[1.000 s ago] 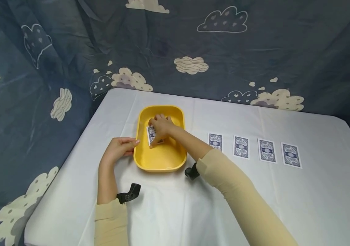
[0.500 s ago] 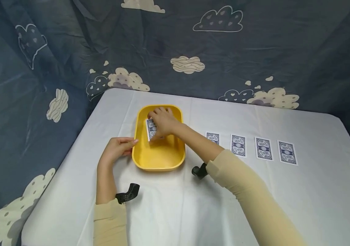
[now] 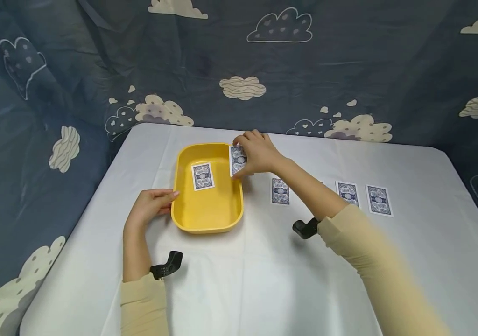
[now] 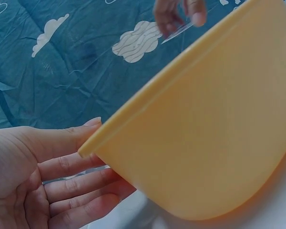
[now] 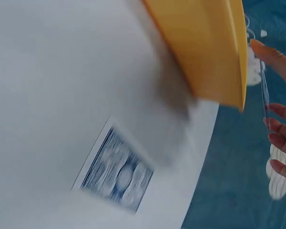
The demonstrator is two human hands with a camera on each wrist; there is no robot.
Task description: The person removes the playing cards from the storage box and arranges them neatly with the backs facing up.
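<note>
The person's left hand [image 3: 150,205] holds the left side of a yellow, round-cornered rectangular tray [image 3: 205,214], the thumb over the rim and the fingers against the outer wall below it. Inside the tray, left of its middle and toward the far end, a white-bordered playing card with a dark blue patterned back [image 3: 203,176] lies flat, back up.

The right hand [image 3: 260,151] holds a second blue-backed playing card [image 3: 238,160] by its edges between thumb and curved fingertips. This card is in the air at the tray's far right side, overlapping the rim in the head view; the right wrist view shows it nearly edge-on.

Right of the tray, on the white cloth-covered surface [image 3: 218,280], a row of matching blue-backed cards [image 3: 280,191] lies back up. The right forearm, in a beige sleeve [image 3: 386,275], crosses this row and hides part of it. A black wrist camera [image 3: 166,265] sits on the left forearm. Behind the surface hangs a dark blue fabric backdrop [image 3: 188,56] printed with pale clouds.
</note>
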